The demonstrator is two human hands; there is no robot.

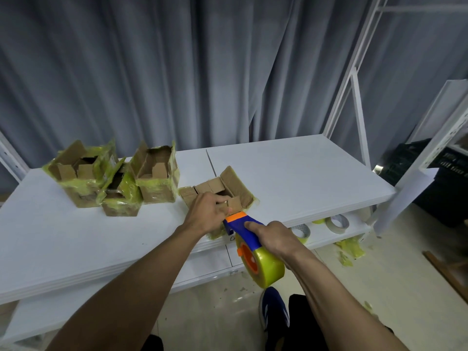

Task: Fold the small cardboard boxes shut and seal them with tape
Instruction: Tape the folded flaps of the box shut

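1. Currently the open box [215, 188] is set on the white table [291, 173], near the front edge. Its flaps are raised or splayed outward, and yellowish tape residue is seen on the right flap.
2. The box's near side is gripped by the left hand [206, 211]. Its fingers [222, 201] are curled over a near flap. Which flap it is cannot be told, as it is partly hidden by the hand.
3. The tape dispenser [240, 222], blue with an orange nose, is held by the right hand [272, 238]. Its fingers [250, 224] are wrapped round the handle, with one laid along the blue body.
4. The orange nose is placed at the box's near side, just beside the left fingers. Contact cannot be confirmed.
5. The yellow tape roll [268, 267] is carried at the dispenser's rear, out past the table's front edge.
6. Three other boxes [157, 178] are grouped at the back left, touching one another. All are open-topped and wrapped in yellow-green tape.
7. Spare tape rolls [338, 222] are laid on the lower shelf [320, 235] at the right. Tape scraps [350, 249] are scattered on the floor.
8. A grey curtain [177, 72] is hung behind the table.
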